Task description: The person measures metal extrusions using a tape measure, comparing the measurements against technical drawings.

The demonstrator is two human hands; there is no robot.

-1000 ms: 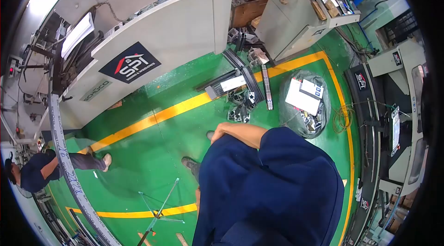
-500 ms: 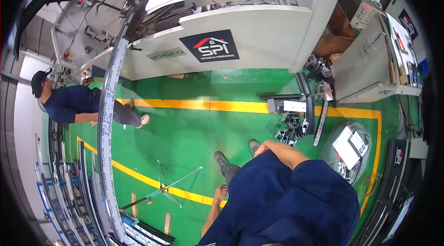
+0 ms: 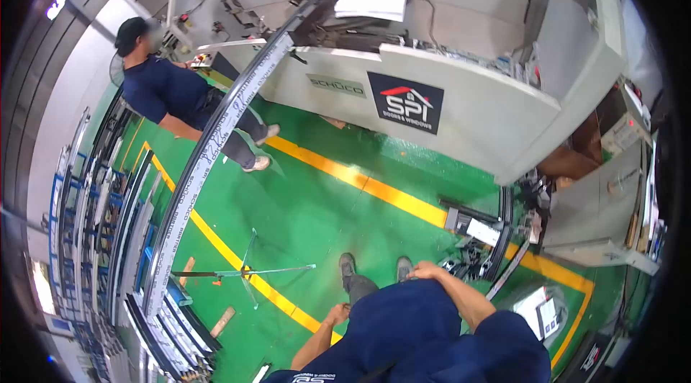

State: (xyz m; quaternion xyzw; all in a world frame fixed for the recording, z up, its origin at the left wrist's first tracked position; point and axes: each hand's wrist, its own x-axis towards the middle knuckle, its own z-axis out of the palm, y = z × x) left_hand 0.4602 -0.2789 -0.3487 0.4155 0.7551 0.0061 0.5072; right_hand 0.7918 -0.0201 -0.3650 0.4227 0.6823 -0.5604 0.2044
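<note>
My left hand (image 3: 337, 313) hangs low beside my trouser leg, its fingers turned inward and too small to make out. At the front edge of my dark blue shirt (image 3: 410, 318) is my right hand (image 3: 426, 271), with its fingertips partly hidden against the clothing. Whether either hand holds anything is unclear. Both my shoes (image 3: 347, 265) rest on the green floor (image 3: 288, 203). A long wrapped profile marked SCHÜCO (image 3: 209, 145) extends diagonally on the left, away from both hands.
A co-worker (image 3: 169, 91) stands at the machine on the left. The white machine panel (image 3: 335, 84) crosses the back. Profile racks (image 3: 86, 224) stand left; a thin-legged stand (image 3: 246, 271) is on the floor. Metal offcuts (image 3: 468, 253) and a bag (image 3: 540, 311) lie right.
The view has turned, so the panel, profile and co-worker appear farther right and tilted. My hands stay near my body. The co-worker's head is turned more toward the machine.
</note>
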